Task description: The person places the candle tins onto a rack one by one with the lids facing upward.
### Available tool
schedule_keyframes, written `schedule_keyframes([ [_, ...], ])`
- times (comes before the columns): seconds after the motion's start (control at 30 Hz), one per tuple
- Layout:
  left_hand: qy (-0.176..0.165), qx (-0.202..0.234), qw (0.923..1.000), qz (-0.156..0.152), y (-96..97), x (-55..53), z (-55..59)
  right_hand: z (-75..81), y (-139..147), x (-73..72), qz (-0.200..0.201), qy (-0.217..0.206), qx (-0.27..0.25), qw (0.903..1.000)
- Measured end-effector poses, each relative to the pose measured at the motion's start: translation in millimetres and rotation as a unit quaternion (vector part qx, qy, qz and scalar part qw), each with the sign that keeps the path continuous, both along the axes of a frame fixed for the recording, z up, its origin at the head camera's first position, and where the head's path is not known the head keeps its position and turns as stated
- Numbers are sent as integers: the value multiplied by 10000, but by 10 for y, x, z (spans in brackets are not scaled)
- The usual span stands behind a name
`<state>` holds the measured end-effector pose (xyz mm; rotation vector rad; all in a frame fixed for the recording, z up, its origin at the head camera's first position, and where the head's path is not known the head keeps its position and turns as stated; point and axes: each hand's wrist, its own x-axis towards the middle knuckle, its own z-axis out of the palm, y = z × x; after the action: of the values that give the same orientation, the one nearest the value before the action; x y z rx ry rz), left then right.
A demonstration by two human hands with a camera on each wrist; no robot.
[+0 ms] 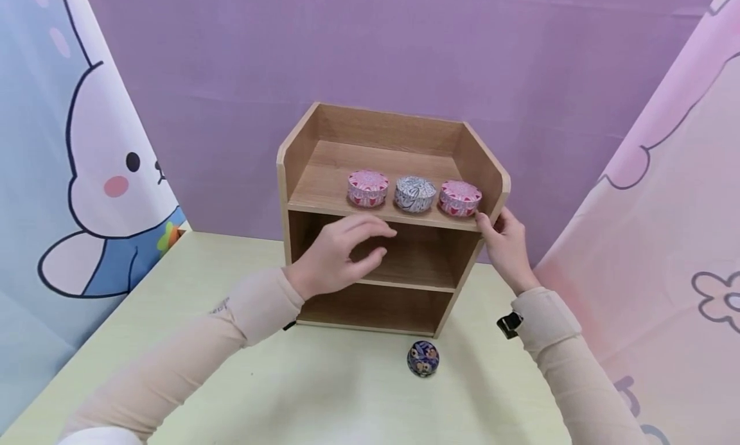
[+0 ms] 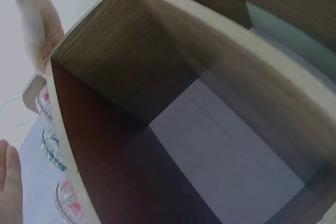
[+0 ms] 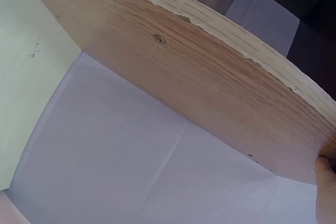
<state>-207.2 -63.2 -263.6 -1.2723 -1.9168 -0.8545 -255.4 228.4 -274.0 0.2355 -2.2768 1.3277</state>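
Observation:
A small wooden shelf unit [image 1: 370, 284] stands on the table. My right hand [image 1: 509, 249] grips its right side panel near the top front corner, with the thumb at the front edge. In front of the top board's edge hovers my left hand [image 1: 341, 252], its fingers loosely bent and nothing between them. Three round patterned tins stand in a row on the top board: a pink tin [image 1: 368, 189], a grey-and-white tin [image 1: 414, 194] and another pink tin [image 1: 460, 198] closest to the right hand. A dark blue floral tin [image 1: 423, 359] lies on the table before the unit.
The pale green table [image 1: 347, 387] runs up to a purple backdrop [image 1: 370, 47]. Cartoon-printed curtains hang at the left [image 1: 110, 143] and right [image 1: 665, 207]. Raised side panels and a back panel [image 1: 393, 127] border the top board; two open compartments lie below it.

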Motion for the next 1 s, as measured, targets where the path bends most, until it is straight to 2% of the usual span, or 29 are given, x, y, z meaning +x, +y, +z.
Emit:
schedule_keyframes([
  [0.1,-124,-217,9997,-60,0,33,-80,3,-13,5,10,21,10,10000],
  [0.23,-340,-434,9980,-294,23,59,-205,4,-17,26,-16,-9,-40,10000],
  [0.37,-776,-818,9929,-369,39,94,-332,12,-22,34,-4,-47,-20,10000],
  [0.47,-1166,-1309,9840,-309,41,126,-409,26,-27,30,13,-33,2,10000],
  [0.57,-1492,-1891,9704,-171,43,154,-468,36,-29,32,17,4,5,10000],
  [0.7,-1724,-2497,9528,19,51,183,-535,30,-28,32,33,-3,17,10000],
  [0.77,-1719,-2683,9479,39,64,194,-572,25,-24,29,38,-13,26,10000],
  [0.87,-1530,-2883,9452,-6,100,200,-648,20,-12,23,42,-25,6,10000],
  [1.0,-1006,-3198,9421,-32,163,202,-777,10,3,25,10,-49,16,10000],
])
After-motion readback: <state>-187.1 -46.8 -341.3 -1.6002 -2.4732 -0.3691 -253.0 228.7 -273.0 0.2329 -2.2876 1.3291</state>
